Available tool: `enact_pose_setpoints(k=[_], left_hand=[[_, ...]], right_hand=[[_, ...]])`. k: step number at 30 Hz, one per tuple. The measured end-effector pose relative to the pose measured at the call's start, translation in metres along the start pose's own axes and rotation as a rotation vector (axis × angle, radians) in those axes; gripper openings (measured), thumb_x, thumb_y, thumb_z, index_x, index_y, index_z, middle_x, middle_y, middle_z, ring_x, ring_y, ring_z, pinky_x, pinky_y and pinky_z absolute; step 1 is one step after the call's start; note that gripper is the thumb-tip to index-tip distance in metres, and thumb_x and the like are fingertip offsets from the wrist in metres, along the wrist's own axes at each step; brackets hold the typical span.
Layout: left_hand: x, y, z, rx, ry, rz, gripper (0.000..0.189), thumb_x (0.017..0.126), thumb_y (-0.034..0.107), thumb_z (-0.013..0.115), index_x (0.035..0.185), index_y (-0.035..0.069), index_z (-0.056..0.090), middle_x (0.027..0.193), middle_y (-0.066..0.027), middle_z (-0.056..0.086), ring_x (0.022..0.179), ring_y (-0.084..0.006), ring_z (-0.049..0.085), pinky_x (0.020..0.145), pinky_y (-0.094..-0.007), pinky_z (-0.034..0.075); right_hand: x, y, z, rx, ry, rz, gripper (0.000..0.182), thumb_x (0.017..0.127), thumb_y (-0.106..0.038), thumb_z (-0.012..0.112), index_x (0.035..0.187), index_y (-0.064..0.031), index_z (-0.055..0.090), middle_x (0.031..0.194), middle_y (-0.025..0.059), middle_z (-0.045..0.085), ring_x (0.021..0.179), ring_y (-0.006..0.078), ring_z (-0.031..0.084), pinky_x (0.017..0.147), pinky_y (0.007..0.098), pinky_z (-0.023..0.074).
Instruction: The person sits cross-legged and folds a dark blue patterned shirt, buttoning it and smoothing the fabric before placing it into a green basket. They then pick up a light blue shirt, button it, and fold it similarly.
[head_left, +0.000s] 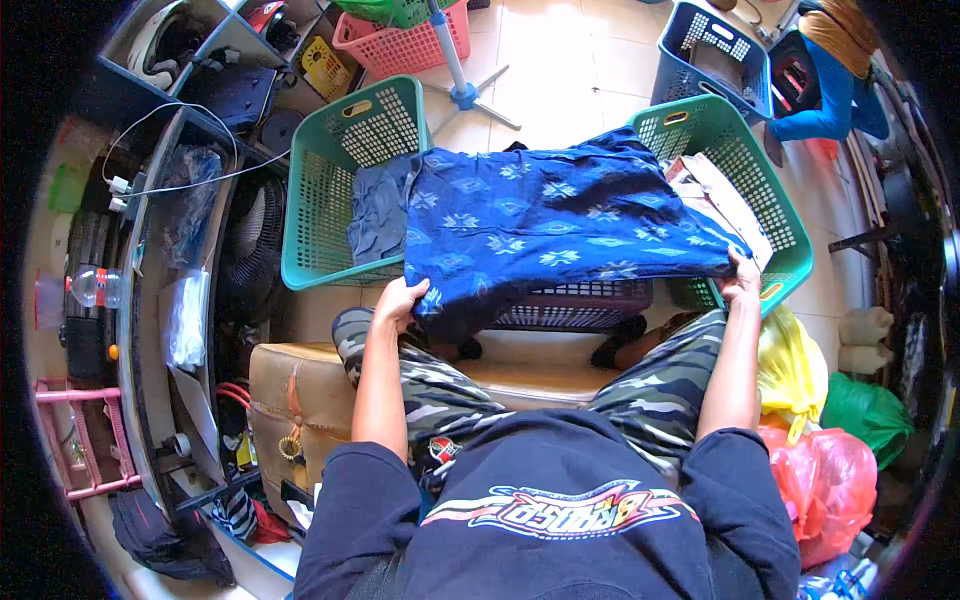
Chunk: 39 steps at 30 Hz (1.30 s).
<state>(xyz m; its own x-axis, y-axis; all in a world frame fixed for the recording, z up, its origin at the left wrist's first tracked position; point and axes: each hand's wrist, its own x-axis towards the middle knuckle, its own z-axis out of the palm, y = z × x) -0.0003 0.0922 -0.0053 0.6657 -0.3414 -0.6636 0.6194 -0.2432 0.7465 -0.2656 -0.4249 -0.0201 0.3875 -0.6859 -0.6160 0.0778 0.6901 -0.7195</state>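
A blue patterned cloth (540, 217) is stretched out in front of me, over a dark plastic basket (574, 306). My left hand (401, 300) pinches its near left corner. At the right, my right hand (741, 276) grips the near right corner, close to the rim of a green basket. The left green plastic basket (311, 217) holds grey-blue fabric (379, 214). In the right green plastic basket (776, 195) lies white fabric with print (724, 191). Part of each basket is hidden by the cloth.
A stand with a blue-grey pole (450, 56) rises beyond the cloth. A navy basket (675, 75) and another person's blue-clad limb (821, 105) are at the upper right. Yellow (791, 367) and red (825, 480) plastic bags lie at my right. A shelf (139, 300) and tan padded seat (300, 382) stand left.
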Motion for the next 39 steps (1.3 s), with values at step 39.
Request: enact_pose_setpoints(k=[39], left_hand=[[0.008,0.026,0.045,-0.631,-0.366,-0.041,0.040,0.089,0.031,0.043,0.109,-0.003,0.050,0.106,-0.0159,0.057,0.101,-0.0259,0.054,0.091,-0.0395,0.041]], right_hand=[[0.051,-0.072,-0.061,-0.307,-0.269,-0.117,0.040,0.083,-0.004,0.050,0.121,0.0003,0.041,0.101,0.0084,0.055,0.087,0.0135,0.057,0.078,0.0237,0.0470]])
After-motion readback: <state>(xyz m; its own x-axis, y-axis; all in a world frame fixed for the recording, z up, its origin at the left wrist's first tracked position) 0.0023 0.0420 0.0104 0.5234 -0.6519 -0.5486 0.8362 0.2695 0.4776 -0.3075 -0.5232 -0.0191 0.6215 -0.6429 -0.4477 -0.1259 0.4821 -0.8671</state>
